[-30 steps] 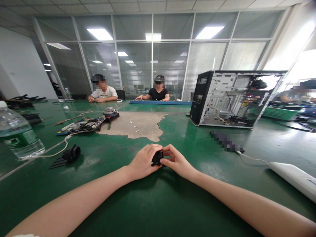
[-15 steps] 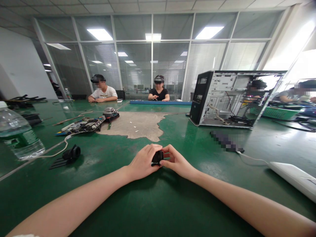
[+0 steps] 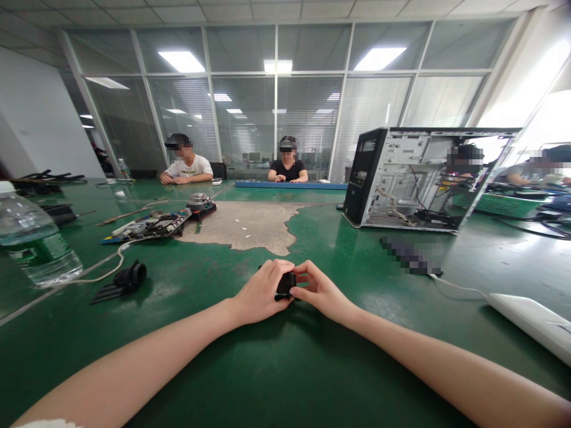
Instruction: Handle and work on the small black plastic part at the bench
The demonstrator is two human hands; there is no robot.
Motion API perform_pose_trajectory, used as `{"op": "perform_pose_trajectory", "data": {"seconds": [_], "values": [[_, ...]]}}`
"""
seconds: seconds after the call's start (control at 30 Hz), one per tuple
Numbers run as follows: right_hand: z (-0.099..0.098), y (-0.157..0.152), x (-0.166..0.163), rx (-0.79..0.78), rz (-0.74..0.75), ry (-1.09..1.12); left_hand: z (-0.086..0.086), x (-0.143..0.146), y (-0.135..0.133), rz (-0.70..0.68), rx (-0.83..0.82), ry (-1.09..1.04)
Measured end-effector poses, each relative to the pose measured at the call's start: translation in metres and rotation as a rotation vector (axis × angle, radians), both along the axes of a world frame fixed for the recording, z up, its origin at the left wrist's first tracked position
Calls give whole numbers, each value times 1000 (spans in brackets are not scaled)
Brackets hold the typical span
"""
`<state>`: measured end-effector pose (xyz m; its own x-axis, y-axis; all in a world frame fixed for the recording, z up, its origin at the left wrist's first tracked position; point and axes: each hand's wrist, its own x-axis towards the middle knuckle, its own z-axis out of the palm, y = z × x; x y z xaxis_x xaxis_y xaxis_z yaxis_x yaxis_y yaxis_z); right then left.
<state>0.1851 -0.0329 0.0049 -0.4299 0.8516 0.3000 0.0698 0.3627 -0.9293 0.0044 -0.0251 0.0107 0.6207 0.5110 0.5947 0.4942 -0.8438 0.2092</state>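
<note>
Both my hands meet at the middle of the green table [image 3: 276, 368]. My left hand [image 3: 259, 292] is curled round a small black part [image 3: 285, 284], with its fingers over the top. My right hand [image 3: 320, 291] pinches the same black part from the right with thumb and fingertips. Most of the part is hidden between my fingers, so its shape is unclear.
An open computer case [image 3: 414, 177] stands at the right rear. A circuit board [image 3: 149, 226] with loose parts lies left of a worn patch. A water bottle [image 3: 33, 238] lies at far left, a black part with a white cable [image 3: 129, 276] nearby. A white device [image 3: 530, 318] sits right. Other people sit across the table.
My hands and the black part have barely moved. The person in the dark top across the table has drawn their hands in.
</note>
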Motion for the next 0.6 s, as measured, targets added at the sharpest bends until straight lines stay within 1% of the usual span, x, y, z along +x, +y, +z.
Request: {"op": "perform_pose_trajectory", "data": {"seconds": [0.1,0.2,0.33,0.43,0.53,0.6], "values": [[3,-2,-1,6,22,36,0,-1,0,-11,6,10],[3,-1,-3,7,-21,55,0,-1,0,-14,12,7],[-1,2,-2,3,-84,16,0,0,0,-16,16,-1],[-3,2,1,-5,-47,-22,0,1,0,-9,16,-4],[-2,-1,2,36,8,-17,1,1,-1,-8,2,3],[0,-3,1,44,7,-8,2,0,-1,-9,-2,3]]}}
